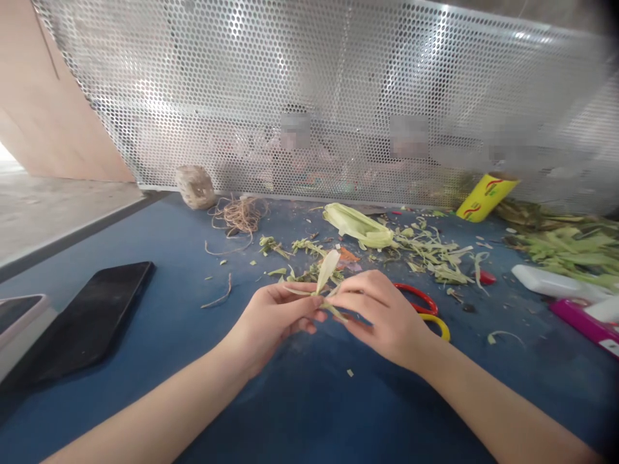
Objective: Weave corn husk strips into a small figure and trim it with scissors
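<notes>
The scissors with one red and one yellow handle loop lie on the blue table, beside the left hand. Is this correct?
Not quite: the head view shows the scissors beside the right hand, not the left hand. They do have one red and one yellow handle loop and lie on the blue table.

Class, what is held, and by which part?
A pale leafy piece, pinched near its middle by the left grip; whether the right grip holds is unclear.
</notes>
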{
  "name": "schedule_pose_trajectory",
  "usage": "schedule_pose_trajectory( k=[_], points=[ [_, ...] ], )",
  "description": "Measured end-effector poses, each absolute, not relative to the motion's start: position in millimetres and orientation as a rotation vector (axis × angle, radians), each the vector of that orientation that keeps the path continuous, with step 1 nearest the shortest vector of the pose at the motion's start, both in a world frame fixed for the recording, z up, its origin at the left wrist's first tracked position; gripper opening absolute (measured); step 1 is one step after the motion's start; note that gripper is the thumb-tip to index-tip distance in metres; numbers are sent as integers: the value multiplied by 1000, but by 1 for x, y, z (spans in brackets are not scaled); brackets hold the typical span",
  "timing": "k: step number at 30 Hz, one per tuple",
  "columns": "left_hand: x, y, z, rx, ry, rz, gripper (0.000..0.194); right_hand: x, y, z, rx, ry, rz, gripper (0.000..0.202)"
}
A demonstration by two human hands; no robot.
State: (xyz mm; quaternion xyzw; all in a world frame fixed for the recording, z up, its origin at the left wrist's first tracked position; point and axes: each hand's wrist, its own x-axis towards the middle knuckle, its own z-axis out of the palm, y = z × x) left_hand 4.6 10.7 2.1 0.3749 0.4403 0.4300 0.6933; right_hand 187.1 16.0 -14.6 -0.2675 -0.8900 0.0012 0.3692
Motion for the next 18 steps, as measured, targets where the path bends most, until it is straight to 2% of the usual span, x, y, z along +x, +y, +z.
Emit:
schedule_pose_trajectory(
  k=[3,8,18],
  points=[
    [5,10,3,851,1004,944,18,191,16,-11,-589,-2296,-26,19],
    [10,5,3,1109,1049,958,12,187,17,-12,-600,-2185,192,7],
    [9,2,0,1291,1000,1008,13,174,18,-22,-1020,-1509,1239,19]
  ],
)
